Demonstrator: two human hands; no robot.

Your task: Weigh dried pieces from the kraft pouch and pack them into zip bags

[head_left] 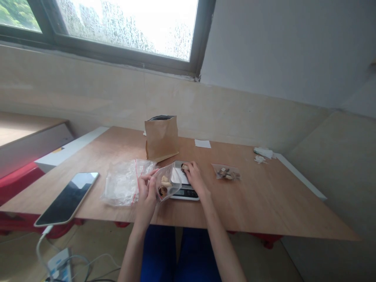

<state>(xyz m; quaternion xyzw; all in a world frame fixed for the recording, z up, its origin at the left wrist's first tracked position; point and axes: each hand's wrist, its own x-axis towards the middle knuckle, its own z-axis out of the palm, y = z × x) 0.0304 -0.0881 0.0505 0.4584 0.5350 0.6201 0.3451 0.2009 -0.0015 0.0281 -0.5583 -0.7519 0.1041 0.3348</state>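
Note:
My left hand [146, 190] is closed on a small clear zip bag [167, 182] holding a few nuts, tilted with its mouth toward the scale. My right hand [193, 176] rests over the pan of a small digital kitchen scale [184, 192], fingers curled on nuts [184, 167] lying there. A stack of empty clear zip bags [125, 182] with red seals lies just left of my left hand. A brown paper pouch [161, 138] stands upright and open behind the scale. A filled small bag of nuts [226, 172] lies to the right.
A phone [68, 197] lies at the left front corner of the wooden table [264, 203], with a cable hanging to the floor. A white slip of paper [202, 143] and white scraps [263, 154] lie near the far edge. A wall and window stand behind.

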